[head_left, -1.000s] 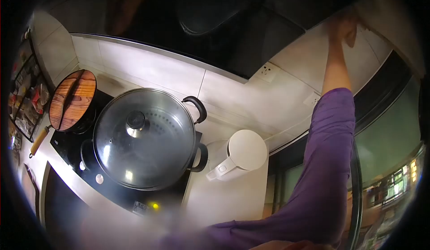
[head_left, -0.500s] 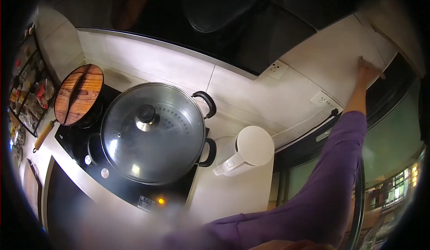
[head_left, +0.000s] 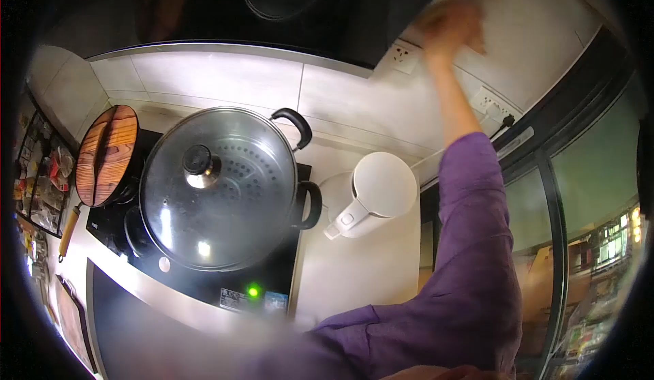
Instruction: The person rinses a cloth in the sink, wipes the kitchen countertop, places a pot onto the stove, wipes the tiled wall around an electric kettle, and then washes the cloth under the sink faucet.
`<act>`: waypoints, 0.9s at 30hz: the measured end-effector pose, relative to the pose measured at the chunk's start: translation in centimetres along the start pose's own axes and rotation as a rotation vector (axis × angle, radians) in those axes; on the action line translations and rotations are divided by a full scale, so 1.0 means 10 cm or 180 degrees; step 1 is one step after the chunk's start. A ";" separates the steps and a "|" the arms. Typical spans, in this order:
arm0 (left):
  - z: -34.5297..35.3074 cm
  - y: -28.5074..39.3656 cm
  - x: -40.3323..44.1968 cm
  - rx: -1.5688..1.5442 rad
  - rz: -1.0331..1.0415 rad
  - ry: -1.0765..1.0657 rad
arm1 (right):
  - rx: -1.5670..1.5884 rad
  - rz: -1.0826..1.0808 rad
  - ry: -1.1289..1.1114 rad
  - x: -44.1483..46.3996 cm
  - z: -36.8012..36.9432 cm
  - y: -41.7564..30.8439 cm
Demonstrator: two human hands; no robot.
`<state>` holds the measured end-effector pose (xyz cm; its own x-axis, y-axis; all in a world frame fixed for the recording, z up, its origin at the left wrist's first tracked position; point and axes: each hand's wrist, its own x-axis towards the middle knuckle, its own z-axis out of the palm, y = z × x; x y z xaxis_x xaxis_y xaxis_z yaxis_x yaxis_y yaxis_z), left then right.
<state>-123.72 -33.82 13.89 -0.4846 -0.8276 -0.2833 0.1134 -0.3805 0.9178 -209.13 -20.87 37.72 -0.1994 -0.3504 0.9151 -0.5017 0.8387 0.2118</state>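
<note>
My right hand (head_left: pixel 455 27), at the end of a purple sleeve, is raised to the pale tiled wall beside the dark cabinet's lower corner. Motion blurs its fingers, so their pose and any contents cannot be made out. Nearest to it is a wall socket (head_left: pixel 402 57), with a second socket strip (head_left: pixel 496 106) lower right. Below stands a white electric kettle (head_left: pixel 385 184) on the counter. A large lidded pot (head_left: pixel 225 203) sits on the black cooktop (head_left: pixel 204 286), where a green light glows. My left hand is out of view.
A small pan with a wooden lid (head_left: pixel 107 155) stands at the left, its handle pointing toward the front. Beyond it is a rack of packets (head_left: pixel 48 169). The dark cabinet (head_left: pixel 259 19) overhangs the cooktop. A dark-framed window (head_left: pixel 555 230) borders the right.
My right hand has moved left along the wall, from near the window frame to beside the cabinet corner. The cooktop light has turned from orange to green. The view has shifted slightly.
</note>
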 end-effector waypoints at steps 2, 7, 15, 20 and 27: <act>0.53 0.29 -0.09 0.0213 0.0020 0.0420 | -0.0005 -0.0354 -0.0088 -0.11 0.04 -0.03; 0.35 0.25 -0.19 0.0148 0.0228 0.0060 | -0.1713 0.0272 -0.1317 -0.31 0.28 1.55; 0.17 -0.04 -0.02 -0.0059 0.0026 0.0546 | -0.2018 0.2047 -0.0702 -0.30 0.57 1.85; 0.47 0.00 0.17 0.0031 0.0048 0.0428 | -0.1487 0.2363 -0.0281 -0.51 0.26 0.75; 0.67 0.12 0.25 0.0075 0.0086 0.0381 | 0.0635 0.0167 -0.0203 -1.82 0.19 0.05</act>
<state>-130.59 -33.63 16.14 -0.3745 -0.8813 -0.2882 0.1040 -0.3487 0.9314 -207.34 -14.87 20.49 -0.2795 -0.3394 0.8981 -0.6446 0.7596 0.0865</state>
